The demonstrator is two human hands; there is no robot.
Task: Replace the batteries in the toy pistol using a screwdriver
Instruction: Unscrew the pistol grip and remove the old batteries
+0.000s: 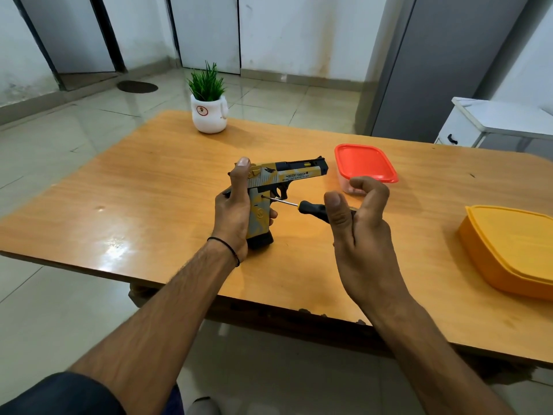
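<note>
The wooden table (149,190) carries a white potted plant (209,115) near its far edge, with a red-lidded box (365,166) and an orange box (508,250) to the right.

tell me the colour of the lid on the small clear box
Red: the square plastic lid, shown best in the head view.

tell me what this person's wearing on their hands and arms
Both hands are bare: no gloves, rings or watch show. The left hand has a thin black band round its wrist; that arm comes out of dark blue fabric near the elbow, probably a sleeve. The right hand has nothing at its wrist and no sleeve in view.
</note>
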